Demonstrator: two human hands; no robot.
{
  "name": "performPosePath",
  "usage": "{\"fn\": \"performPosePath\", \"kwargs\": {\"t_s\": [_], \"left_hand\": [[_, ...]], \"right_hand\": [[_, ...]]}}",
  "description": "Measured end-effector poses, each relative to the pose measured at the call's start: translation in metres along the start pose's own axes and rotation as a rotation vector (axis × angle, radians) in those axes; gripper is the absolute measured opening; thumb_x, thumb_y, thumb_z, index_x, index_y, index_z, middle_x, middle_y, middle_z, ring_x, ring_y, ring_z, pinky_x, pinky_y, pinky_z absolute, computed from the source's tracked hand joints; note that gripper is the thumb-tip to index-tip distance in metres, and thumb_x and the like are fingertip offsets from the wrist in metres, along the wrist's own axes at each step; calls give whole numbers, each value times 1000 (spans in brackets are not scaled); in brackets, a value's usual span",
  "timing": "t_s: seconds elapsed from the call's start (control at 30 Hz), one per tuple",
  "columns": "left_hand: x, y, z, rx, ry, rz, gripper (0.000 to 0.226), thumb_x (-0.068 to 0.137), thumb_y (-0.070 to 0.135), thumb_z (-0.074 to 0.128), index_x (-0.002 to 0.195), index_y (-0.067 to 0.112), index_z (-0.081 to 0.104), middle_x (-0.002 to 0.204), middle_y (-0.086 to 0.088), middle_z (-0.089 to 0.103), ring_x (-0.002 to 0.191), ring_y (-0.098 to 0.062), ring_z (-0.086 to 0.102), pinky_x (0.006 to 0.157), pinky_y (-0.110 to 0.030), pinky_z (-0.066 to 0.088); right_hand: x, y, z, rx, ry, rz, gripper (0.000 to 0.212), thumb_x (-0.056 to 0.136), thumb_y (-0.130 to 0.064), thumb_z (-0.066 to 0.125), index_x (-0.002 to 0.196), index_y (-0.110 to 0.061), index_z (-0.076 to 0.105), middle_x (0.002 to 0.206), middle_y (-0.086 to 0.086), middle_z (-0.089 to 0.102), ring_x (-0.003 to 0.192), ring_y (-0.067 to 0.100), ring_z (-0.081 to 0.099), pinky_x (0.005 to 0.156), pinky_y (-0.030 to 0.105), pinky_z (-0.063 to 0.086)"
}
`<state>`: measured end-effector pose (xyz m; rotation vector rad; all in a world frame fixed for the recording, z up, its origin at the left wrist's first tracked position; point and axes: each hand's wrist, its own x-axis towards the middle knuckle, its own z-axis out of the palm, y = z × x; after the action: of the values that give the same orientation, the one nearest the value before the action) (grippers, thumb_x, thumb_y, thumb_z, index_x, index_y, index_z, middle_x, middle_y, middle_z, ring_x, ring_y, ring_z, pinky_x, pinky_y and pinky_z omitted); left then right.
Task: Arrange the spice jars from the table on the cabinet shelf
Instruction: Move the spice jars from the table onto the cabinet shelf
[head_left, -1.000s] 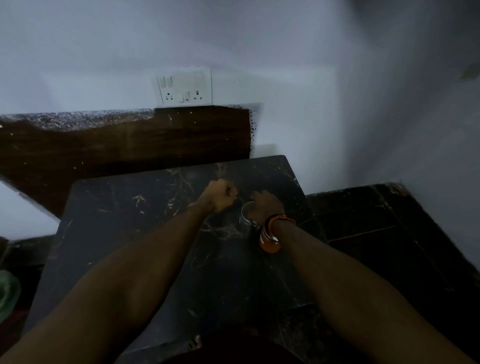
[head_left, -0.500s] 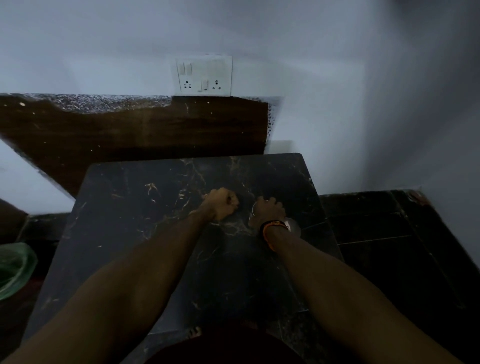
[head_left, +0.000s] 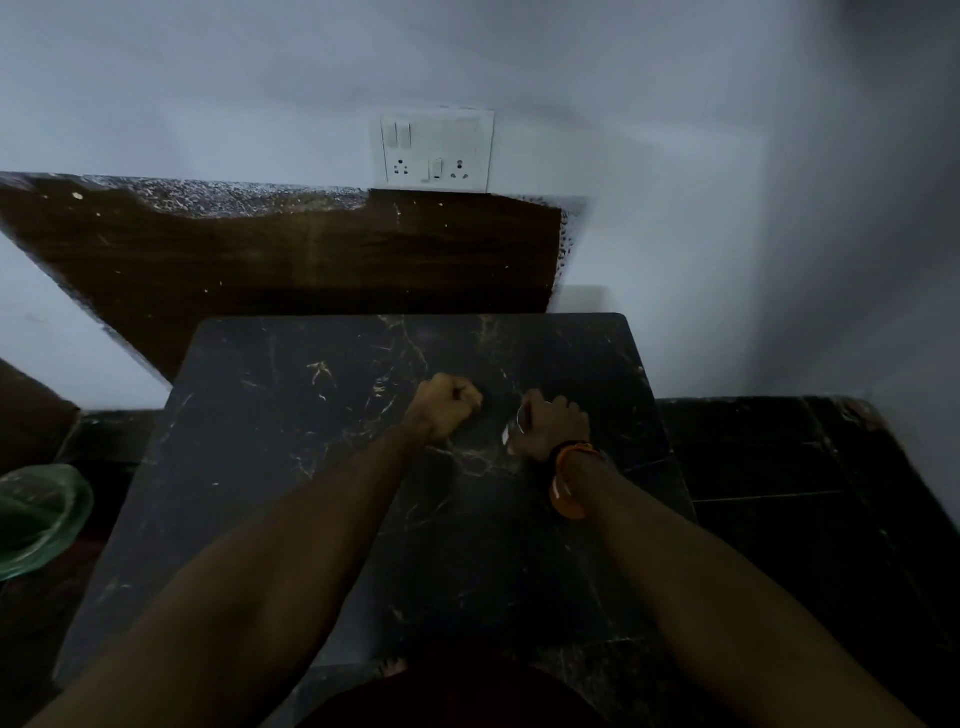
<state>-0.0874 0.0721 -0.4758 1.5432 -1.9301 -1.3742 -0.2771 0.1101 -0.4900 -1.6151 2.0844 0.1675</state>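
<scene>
While the right hand (head_left: 553, 423) wraps a jar (head_left: 511, 432) for lifting off the tabletop (head_left: 311, 415) (dim light), the left hand (head_left: 449, 405) is an empty fist.

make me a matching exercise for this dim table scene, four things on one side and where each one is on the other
Things:
1. clear glass spice jar
2. white wall switch and socket plate
3. orange wristband
4. green translucent plastic item

Places:
A. far left edge, beside the black marble table
B. on the right wrist
C. gripped in the right hand
D. on the wall above the table

Pairs: 1-C, 2-D, 3-B, 4-A
</scene>
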Motion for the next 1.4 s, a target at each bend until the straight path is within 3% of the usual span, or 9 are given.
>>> {"fn": "performPosePath", "kwargs": {"t_s": [0.1,0.23,0.43,0.63,0.73,0.9,1.17,1.3,1.4], "left_hand": [[-2,-5,-3,-121,44,-52,13,100,14,53,96,21,64,105,-3,66,96,-13,63,84,-31,51],[-8,-9,-3,-379,69,-196,23,103,26,49,110,11,64,107,-12,68,97,-26,66,92,-50,55],[-19,-5,-5,-1026,-229,-424,51,96,57,45,127,19,57,129,-24,59,116,-42,61,92,-55,56],[-19,11,-13,-1409,-232,-301,58,91,43,62,137,9,52,136,-33,55,118,-50,60,102,-58,49],[-19,18,-20,-1515,-196,-177,57,92,32,66,142,10,48,141,-33,49,123,-51,56,103,-62,47],[-22,37,-32,-1551,-181,-55,70,80,18,77,143,8,47,144,-31,44,128,-52,50,105,-66,42],[-32,53,-36,-1466,-249,57,69,76,7,78,139,2,51,144,-30,48,126,-50,54,104,-63,44],[-29,68,-44,-1185,-183,109,57,89,25,68,140,7,51,142,-24,53,126,-43,57,105,-59,47],[-30,92,-56,-863,-103,158,55,91,51,64,133,16,60,129,-12,66,114,-31,67,93,-48,56]], "right_hand": [[3,1,-20,226,-102,-161,76,68,-35,85,133,-29,45,130,5,54,121,29,52,100,41,45],[-1,1,-55,424,-171,-352,77,61,-19,88,126,-39,52,119,-12,55,109,12,56,76,21,44],[-9,-5,-105,472,-130,-570,74,61,-22,89,118,-51,52,126,-6,54,109,17,58,88,36,55],[-12,-11,-133,636,-143,-655,88,64,-5,87,136,-41,51,135,-5,54,121,17,56,88,32,59],[-13,-12,-139,816,-113,-667,96,66,-11,88,147,-32,42,143,-4,52,129,16,52,97,35,55],[-16,-26,-142,1077,-57,-626,81,82,-25,78,151,-21,38,148,-3,48,131,12,50,104,33,48],[-30,-40,-147,1401,33,-553,78,75,-41,80,143,-21,47,130,10,63,115,22,65,86,29,55],[-35,-43,-151,1438,35,-562,76,73,-43,80,139,-21,50,134,7,60,118,22,63,87,29,55],[-40,-45,-155,1434,33,-576,80,71,-47,79,141,-20,49,136,3,58,117,17,64,88,27,55]]}}
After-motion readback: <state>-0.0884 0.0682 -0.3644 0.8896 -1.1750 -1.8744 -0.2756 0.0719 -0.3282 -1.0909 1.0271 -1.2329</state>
